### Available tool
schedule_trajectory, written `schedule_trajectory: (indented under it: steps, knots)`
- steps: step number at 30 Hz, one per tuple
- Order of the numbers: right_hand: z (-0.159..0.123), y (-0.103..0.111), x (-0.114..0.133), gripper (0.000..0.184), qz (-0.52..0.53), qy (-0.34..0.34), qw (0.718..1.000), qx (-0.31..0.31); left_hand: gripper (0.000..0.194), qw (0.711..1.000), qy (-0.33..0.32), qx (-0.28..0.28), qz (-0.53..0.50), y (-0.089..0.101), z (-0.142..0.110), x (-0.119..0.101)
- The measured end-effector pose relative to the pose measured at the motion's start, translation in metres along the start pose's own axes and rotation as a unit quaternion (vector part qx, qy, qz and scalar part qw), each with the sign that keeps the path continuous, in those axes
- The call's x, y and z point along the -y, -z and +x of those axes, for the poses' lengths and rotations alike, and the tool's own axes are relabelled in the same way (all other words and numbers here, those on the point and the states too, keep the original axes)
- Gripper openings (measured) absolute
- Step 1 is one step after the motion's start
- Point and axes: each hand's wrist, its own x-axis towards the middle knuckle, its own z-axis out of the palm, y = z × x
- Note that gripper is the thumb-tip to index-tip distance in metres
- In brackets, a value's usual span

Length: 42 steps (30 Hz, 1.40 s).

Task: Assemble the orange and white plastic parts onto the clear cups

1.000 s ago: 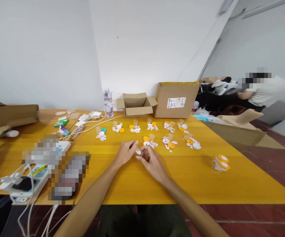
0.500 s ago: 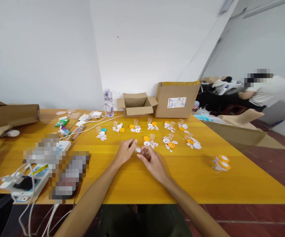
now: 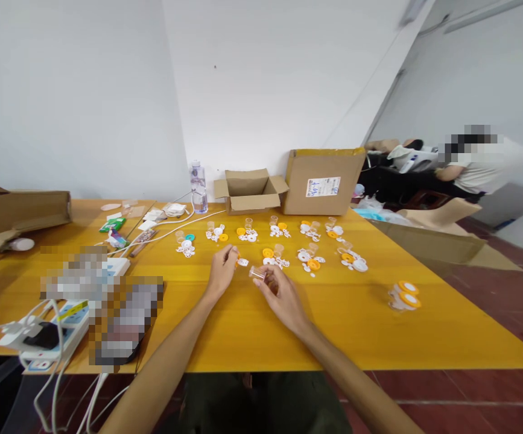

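Between the fingers of my right hand [image 3: 282,289] is a small clear plastic cup [image 3: 256,273], tipped on its side with its end toward my left hand. My left hand [image 3: 224,268] pinches a small white disc with holes [image 3: 243,263], a short gap away from the cup. Beyond both hands lie several groups of parts: clear cups, white discs with holes, and ring caps, such as an orange cap [image 3: 268,253] and a teal cap [image 3: 190,237]. Off to the right stand two cups with orange-and-white lids [image 3: 409,299], side by side.
At the back are an open cardboard box [image 3: 252,202], a taller closed box [image 3: 322,181] and a water bottle [image 3: 198,188]. A power strip [image 3: 78,319] with cables occupies the left, beside a blurred dark-edged object [image 3: 129,322]. A person [image 3: 482,166] sits far right.
My left hand has drawn back to the left from the cup, with the white disc now showing in its fingers. My right hand keeps the cup in nearly the same place.
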Motion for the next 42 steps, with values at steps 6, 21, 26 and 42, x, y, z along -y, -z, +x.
schedule_trajectory:
  steps: [6,21,26,42]
  knots:
    - [-0.002,-0.001,0.003,0.015,-0.102,0.036,0.992,0.073,0.028,0.996,0.041,-0.039,-0.073,0.002,0.004,-0.002]
    - [0.038,-0.038,0.020,0.010,-0.250,0.027,0.961,0.112,0.021,0.980,0.056,-0.105,-0.161,0.009,0.007,-0.001]
    - [0.057,-0.053,0.040,0.019,-0.301,-0.028,0.943,0.139,0.019,0.954,0.061,-0.150,-0.253,0.011,0.009,-0.007]
    - [0.081,-0.073,0.029,0.020,-0.336,-0.032,0.930,0.149,0.019,0.948,0.060,-0.133,-0.284,0.010,0.011,-0.007]
